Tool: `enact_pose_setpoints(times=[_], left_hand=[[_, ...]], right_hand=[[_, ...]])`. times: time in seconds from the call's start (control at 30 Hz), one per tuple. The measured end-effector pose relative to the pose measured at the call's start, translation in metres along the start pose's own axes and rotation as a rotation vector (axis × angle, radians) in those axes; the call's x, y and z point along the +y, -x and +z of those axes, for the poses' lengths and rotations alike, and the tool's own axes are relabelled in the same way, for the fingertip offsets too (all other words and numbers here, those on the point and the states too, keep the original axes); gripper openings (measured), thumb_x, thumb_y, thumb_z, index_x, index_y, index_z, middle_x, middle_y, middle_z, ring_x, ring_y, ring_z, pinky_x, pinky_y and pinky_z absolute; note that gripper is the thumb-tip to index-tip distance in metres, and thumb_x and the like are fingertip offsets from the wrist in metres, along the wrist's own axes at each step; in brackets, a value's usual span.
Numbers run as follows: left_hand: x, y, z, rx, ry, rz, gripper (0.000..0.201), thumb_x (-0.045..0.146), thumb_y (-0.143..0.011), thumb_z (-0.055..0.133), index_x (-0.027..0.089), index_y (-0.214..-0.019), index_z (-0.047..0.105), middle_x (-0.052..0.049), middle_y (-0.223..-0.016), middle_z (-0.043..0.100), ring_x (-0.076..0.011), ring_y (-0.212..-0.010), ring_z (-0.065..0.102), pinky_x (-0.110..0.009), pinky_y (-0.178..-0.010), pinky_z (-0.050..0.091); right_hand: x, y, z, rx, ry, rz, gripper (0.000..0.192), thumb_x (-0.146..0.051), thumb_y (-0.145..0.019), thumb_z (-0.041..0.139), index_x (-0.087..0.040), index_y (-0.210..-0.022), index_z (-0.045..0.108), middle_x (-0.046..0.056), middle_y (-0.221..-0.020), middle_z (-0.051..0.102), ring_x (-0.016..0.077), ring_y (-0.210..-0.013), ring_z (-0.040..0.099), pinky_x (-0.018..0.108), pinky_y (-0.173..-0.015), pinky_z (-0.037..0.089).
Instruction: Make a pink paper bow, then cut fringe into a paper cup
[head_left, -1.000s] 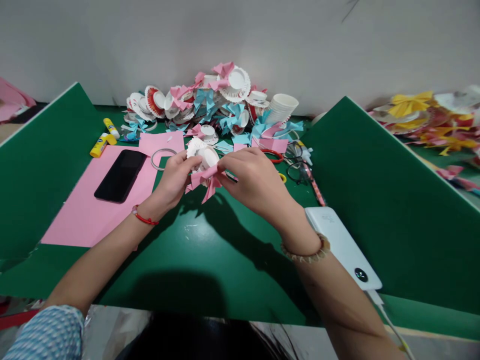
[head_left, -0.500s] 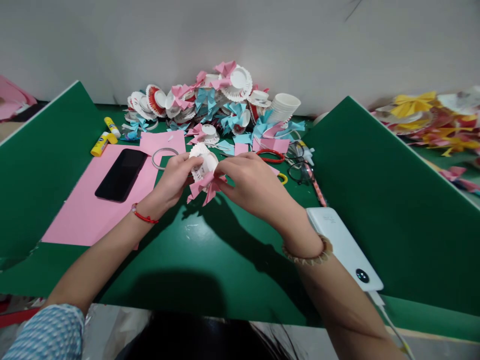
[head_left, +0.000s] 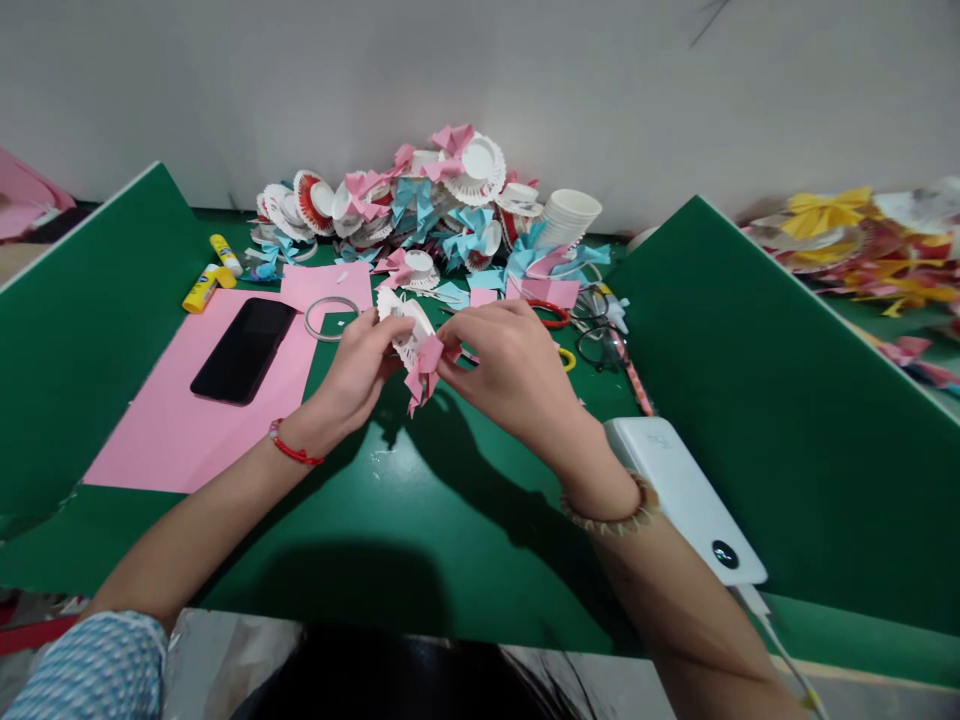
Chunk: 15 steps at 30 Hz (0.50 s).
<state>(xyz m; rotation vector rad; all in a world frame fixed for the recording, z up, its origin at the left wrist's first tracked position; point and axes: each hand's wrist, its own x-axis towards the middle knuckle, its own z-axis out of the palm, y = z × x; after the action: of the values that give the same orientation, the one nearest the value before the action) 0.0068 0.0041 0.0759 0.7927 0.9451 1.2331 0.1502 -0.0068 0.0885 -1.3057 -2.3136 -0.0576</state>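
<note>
"What does the left hand (head_left: 358, 375) have?"

"It's closed on a white frilled paper piece (head_left: 411, 322), thumb on top, with the other fingers mostly hidden. The piece tilts, held above the green table (head_left: 375, 540) in front of the person."

"And the right hand (head_left: 501, 362)?"

"Thumb and fingertips come together at the edge of the pink bow (head_left: 424, 368) on the near side of that piece. It looks like a pinch on the pink paper, though the fingers cover part of it."

"Anything on the wrists?"

"A red bracelet (head_left: 297, 454) on the left, a brownish one (head_left: 616, 522) on the right."

"What lies close by?"

"Left of the left hand, a grey ring (head_left: 308, 318), then a black phone (head_left: 244, 352) resting on a pink sheet (head_left: 161, 430). Just beyond the right hand there's a red loop (head_left: 553, 314) and a yellow loop (head_left: 568, 358); a white power bank (head_left: 671, 480) sits beside the right forearm, a cable at its near end."

"Farther out?"

"Two yellow glue sticks (head_left: 199, 290) near the left green partition (head_left: 90, 320). At the back, against the wall (head_left: 300, 80), a heap of frilled pieces with pink and blue bows (head_left: 412, 205), and a leaning stack of white cups (head_left: 568, 220) at its right end."
</note>
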Motion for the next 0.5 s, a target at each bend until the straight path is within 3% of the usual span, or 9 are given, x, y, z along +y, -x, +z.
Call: enact_pose_setpoints(times=[0.2, 0.5], left_hand=[[-0.0040, -0.0001, 0.0007, -0.064, 0.095, -0.012, 0.010, 0.015, -0.065, 0.061, 0.016, -0.067, 0.051, 0.003, -0.066, 0.052, -0.0084, -0.061, 0.049, -0.022, -0.056, 0.040], [-0.0049, -0.0036, 0.0015, 0.011, 0.265, -0.072, 0.009, 0.005, -0.069, 0.054, 0.014, -0.064, 0.053, 0.001, -0.065, 0.056, -0.0086, -0.060, 0.052, -0.023, -0.058, 0.042]], right_hand=[[0.0022, 0.0010, 0.0018, 0.059, -0.117, 0.040, 0.015, -0.013, -0.078, 0.058, -0.019, -0.065, 0.053, 0.005, -0.072, 0.069, 0.0215, -0.073, 0.063, 0.035, -0.077, 0.038], [0.0047, 0.0013, 0.0048, 0.152, -0.210, 0.068, 0.016, -0.014, -0.079, 0.058, -0.020, -0.066, 0.051, 0.004, -0.073, 0.069, 0.0217, -0.075, 0.063, 0.036, -0.076, 0.037]])
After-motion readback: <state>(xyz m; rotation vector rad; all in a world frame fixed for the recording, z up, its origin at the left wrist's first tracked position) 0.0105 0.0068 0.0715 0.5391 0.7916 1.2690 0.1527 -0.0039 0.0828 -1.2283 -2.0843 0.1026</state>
